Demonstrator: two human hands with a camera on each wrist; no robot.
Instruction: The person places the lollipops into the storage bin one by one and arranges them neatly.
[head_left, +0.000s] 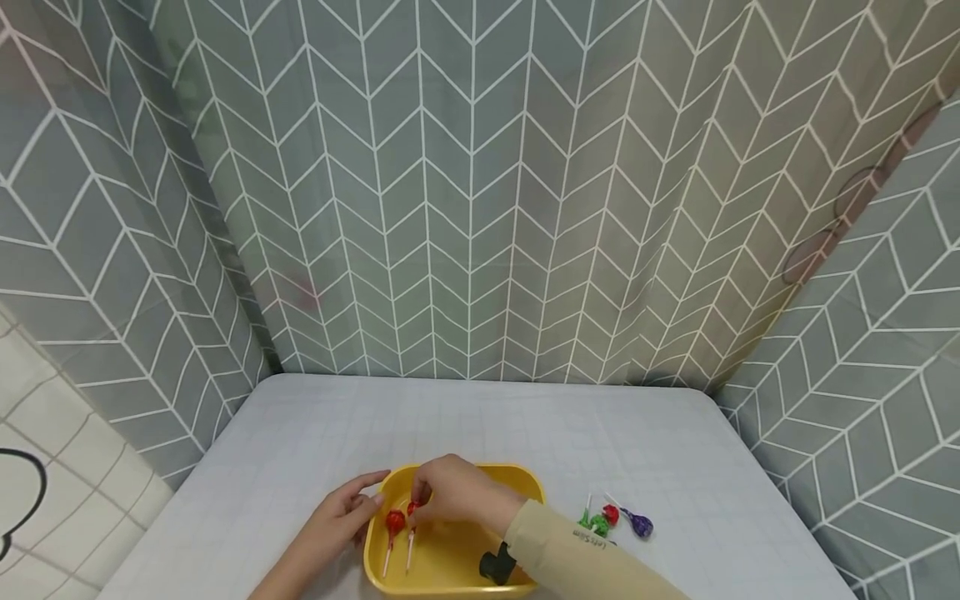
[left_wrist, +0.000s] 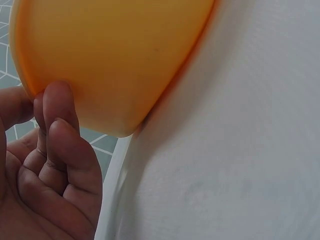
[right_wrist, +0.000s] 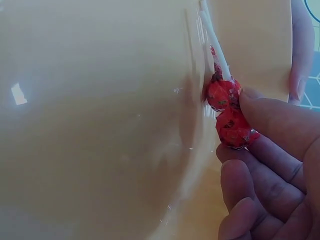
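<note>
My right hand [head_left: 453,492] reaches into a yellow plastic tub [head_left: 457,554]. Between thumb and fingers it pinches a wrapped red lollipop [right_wrist: 237,131], whose white stick points toward the near side. A second red lollipop [head_left: 394,522] lies just left of it inside the tub, partly behind the held one in the right wrist view. My left hand [head_left: 341,521] holds the tub's left rim, with the fingertips [left_wrist: 60,102] against the outer wall.
Right of the tub, on the white-covered table [head_left: 600,425], lie green lollipops [head_left: 599,524], a red one [head_left: 611,514] and a purple one [head_left: 641,525]. The forearm partly hides this group. A black object [head_left: 497,567] shows beside the right sleeve. Patterned curtains surround the table.
</note>
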